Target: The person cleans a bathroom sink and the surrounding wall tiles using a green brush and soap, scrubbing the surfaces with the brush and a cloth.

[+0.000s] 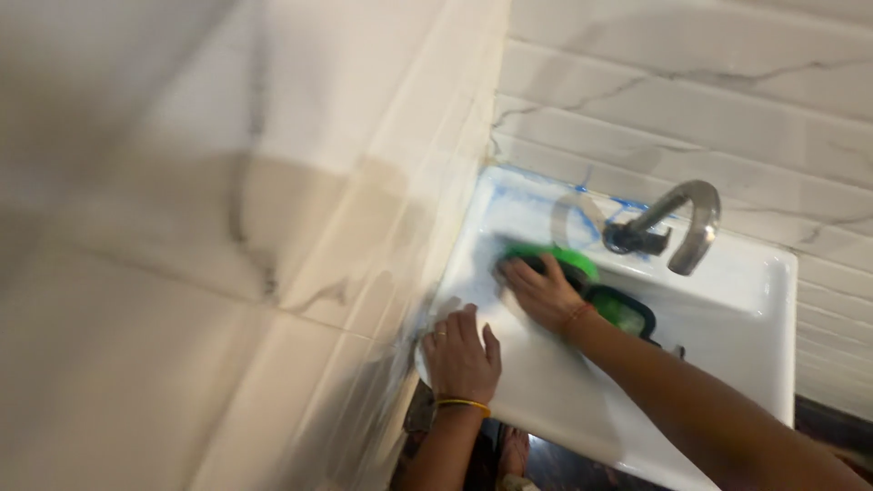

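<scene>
Head view: right hand fingers clamp green brush on sink; left hand flat, empty, bracing rim; press evenly.

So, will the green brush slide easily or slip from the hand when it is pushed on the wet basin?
The brush probably glides easily: the basin is glossy with bluish foam. It looks like stiff plastic, so it should not bend. The right hand presses flat on top, so it may slip if soapy; the picture is too blurred to show wetness.

White sink, green brush, grey-veined marble tiles
</scene>
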